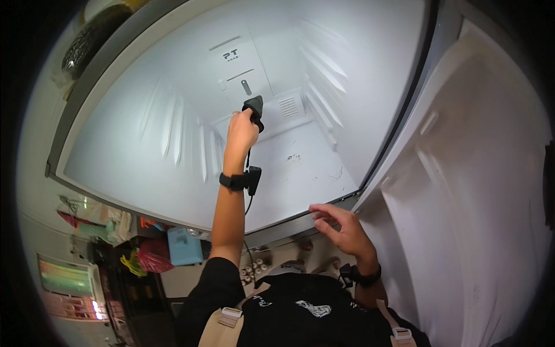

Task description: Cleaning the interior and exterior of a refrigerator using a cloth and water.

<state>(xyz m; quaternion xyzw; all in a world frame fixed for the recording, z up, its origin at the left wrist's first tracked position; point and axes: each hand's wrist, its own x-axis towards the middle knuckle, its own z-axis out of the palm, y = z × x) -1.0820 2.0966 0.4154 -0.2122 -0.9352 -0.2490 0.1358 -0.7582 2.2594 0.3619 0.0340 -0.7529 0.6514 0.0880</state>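
My left hand reaches deep into an open refrigerator compartment with bare white walls. Its fingers are closed on a dark grey cloth, bunched up in front of the back panel. A small grey slot-shaped fitting shows on that panel just above the cloth. My right hand hovers by the front sill, fingers apart and holding nothing; whether a fingertip touches the sill I cannot tell. Dark marks lie on the compartment floor.
The refrigerator door stands swung out to my right, with moulded ledges inside. A vent grille sits low at the back. Outside on the left are a light blue box and a red plastic bag. A cable hangs from my left wrist.
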